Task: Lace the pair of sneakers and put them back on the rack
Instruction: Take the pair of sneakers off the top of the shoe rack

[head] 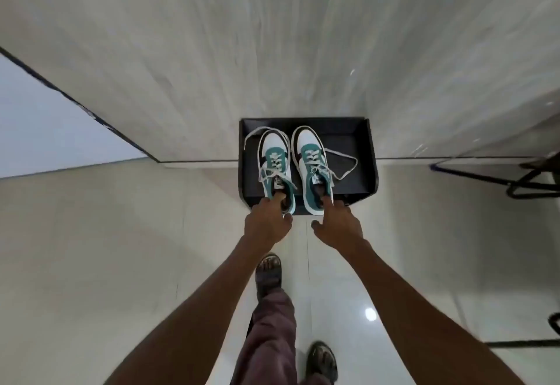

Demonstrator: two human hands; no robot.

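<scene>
Two white, teal and black sneakers stand side by side on a small black rack [357, 148] against the wall, toes pointing away from me. My left hand [266, 222] grips the heel collar of the left sneaker [277, 169], fingers tucked into its opening. At the right sneaker [312, 166], my right hand [338, 224] has fingers hooked over the heel rim. Both shoes carry grey-white laces threaded through the eyelets, with loose ends trailing onto the rack.
The rack stands on a pale glossy tiled floor [121, 248] below a marble-look wall. A black metal frame [533, 181] lies at the right. My legs and sandalled feet [268, 272] are below the hands.
</scene>
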